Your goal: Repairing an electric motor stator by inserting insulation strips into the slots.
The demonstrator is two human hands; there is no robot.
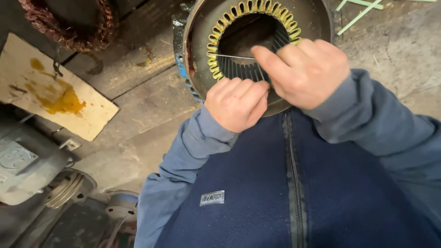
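Note:
A round motor stator [202, 69] in a blue-edged metal housing stands on a worn wooden bench, its slots lined with yellow insulation [212, 55]. My left hand [236, 103] is curled into a fist at the near rim of the bore. My right hand [303, 69] reaches over the bore and pinches a thin pale strip [229, 56] that lies across the opening toward the yellow slots on the left. Both sleeves are blue-grey, over a dark blue zipped fleece.
A coil of copper-brown winding [69, 27] lies at the top left. A stained pale board [50, 92] rests on the bench. Grey motor parts [27, 165] sit low on the left. Pale green strips [360, 9] lie at the top right.

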